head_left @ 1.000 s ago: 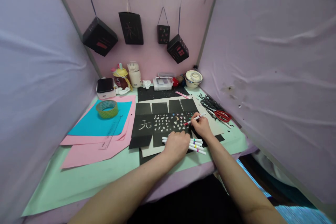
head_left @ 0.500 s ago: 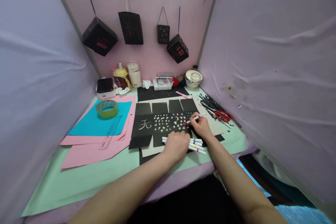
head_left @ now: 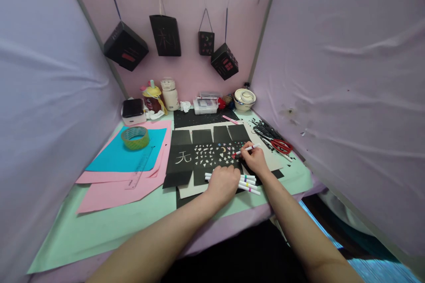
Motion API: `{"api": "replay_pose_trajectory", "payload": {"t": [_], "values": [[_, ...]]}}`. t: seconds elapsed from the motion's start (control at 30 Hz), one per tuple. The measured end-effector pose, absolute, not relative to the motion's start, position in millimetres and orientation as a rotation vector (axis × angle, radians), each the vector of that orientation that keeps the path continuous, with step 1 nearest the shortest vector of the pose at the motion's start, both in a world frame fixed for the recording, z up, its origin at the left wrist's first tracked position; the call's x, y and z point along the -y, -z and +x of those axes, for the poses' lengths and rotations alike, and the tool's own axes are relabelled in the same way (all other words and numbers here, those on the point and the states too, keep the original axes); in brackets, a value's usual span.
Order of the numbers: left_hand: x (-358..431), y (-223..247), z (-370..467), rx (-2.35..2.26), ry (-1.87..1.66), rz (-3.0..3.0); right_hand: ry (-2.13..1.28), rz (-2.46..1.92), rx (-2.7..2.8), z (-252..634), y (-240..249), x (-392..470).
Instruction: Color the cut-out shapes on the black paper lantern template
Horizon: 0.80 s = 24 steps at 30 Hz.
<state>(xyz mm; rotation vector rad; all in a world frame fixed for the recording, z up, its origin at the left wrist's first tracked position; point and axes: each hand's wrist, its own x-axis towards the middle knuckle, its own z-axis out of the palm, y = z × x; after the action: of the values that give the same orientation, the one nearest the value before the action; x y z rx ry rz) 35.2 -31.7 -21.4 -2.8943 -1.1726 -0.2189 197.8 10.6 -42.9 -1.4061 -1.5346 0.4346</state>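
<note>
Black cut cardstock [head_left: 181,172] lies flat on a pale board [head_left: 186,191], with stars, hearts, a moon, small triangles and a written character cut through it. My right hand [head_left: 253,159] is closed around a white marker [head_left: 250,148], its red tip down at the star-and-heart panel. Some of the cutouts near the tip show colour. My left hand [head_left: 225,183] is wrapped over a bundle of several white markers [head_left: 249,184] with coloured bands, low on the cardstock's front edge. Its fingers hide the middle of the bundle.
Blue paper [head_left: 113,154] and pink sheets [head_left: 99,194] lie left, with a tape roll [head_left: 135,138] and a clear ruler [head_left: 142,168] on them. Red-handled scissors [head_left: 281,146] and black scraps lie right. Bottles, a plastic box [head_left: 206,105] and bowl [head_left: 245,99] line the back; black paper lanterns [head_left: 126,46] hang above.
The red marker tip has shifted very slightly on the star-and-heart panel. My left hand stays where it was on the bundle.
</note>
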Motion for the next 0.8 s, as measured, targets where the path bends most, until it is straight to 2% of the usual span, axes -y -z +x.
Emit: {"api": "replay_pose_trajectory", "payload": {"t": [0.8], "values": [[32.5, 20.8, 35.0, 1.181, 0.226, -2.883, -0.395, -1.433, 1.55, 199.0, 40.2, -10.4]]}}
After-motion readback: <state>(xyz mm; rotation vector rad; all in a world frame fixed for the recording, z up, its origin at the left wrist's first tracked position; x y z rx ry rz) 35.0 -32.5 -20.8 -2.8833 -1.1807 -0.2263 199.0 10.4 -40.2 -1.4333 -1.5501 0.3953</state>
